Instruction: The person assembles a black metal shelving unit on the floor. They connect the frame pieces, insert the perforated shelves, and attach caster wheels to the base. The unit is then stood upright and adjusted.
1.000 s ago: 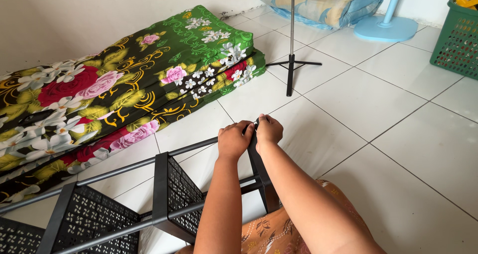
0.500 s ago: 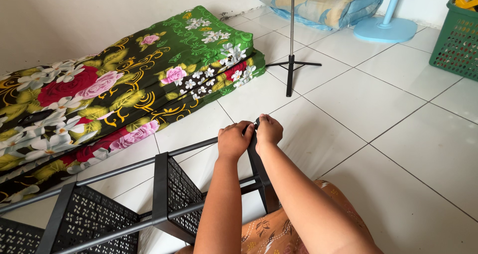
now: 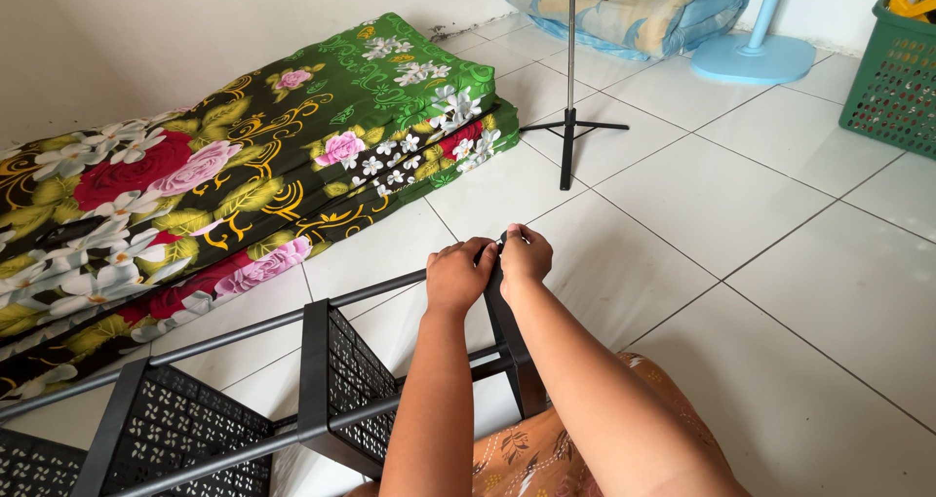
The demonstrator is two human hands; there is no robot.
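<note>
Black metal shelf rack, perforated panels, lying on its side.
Left hand and right hand pinch the rack's end post together, beside a folded floral green mattress.

No packages, labels, signs or screens show anywhere in this view. Nothing here bears a tag or wrapper that can be made out.
</note>
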